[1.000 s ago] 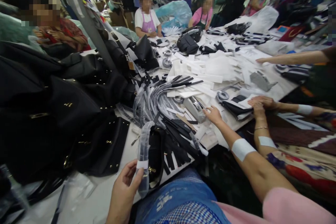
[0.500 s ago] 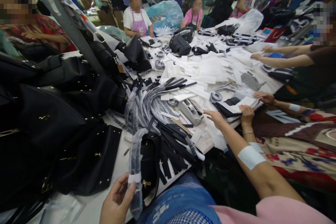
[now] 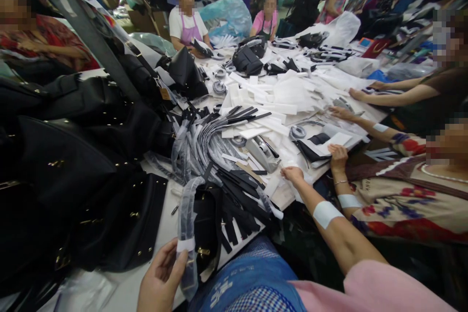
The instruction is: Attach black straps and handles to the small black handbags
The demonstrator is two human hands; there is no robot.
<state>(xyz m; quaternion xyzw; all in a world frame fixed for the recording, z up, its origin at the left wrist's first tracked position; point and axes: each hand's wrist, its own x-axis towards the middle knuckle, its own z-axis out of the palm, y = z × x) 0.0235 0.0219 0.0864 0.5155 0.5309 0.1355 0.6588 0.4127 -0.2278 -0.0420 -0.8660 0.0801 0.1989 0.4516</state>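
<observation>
Strap [image 3: 187, 209], sheathed in clear plastic, stands nearly upright in the left hand [image 3: 161, 273], near the close edge of the counter [image 3: 167, 219]. The thumb lies across its front while the other fingers [image 3: 165, 253] curl in from the side, gripping it low, where a white band [image 3: 185, 244] crosses it. That hold seems meant to pin band and plastic together and leave the upper length free; its top bends over toward the right. A black bag [image 3: 206, 219] with a gold zip pull sits just beside the strap; whether the two touch, I cannot tell.

The right hand [image 3: 293, 174] stretches out beside a grey tape dispenser [image 3: 268, 162]. Its fingers are drawn together near the dispenser's close end, but whether they pinch anything thin cannot be made out. The dispenser probably stands there because an extended arm reaches it easily.

Between the dispenser and the bag, a bundle of straps [image 3: 206, 136] curves round, laid roughly parallel, likely so that single ones slide out untangled. Black bags [image 3: 73, 151] are heaped at the left, clear of the working strip, and white sheets [image 3: 292, 95] spread beyond the dispenser. A co-worker's hand [image 3: 339, 157] rests on a folded black-and-white piece [image 3: 316, 145], apart from the wearer's own.
</observation>
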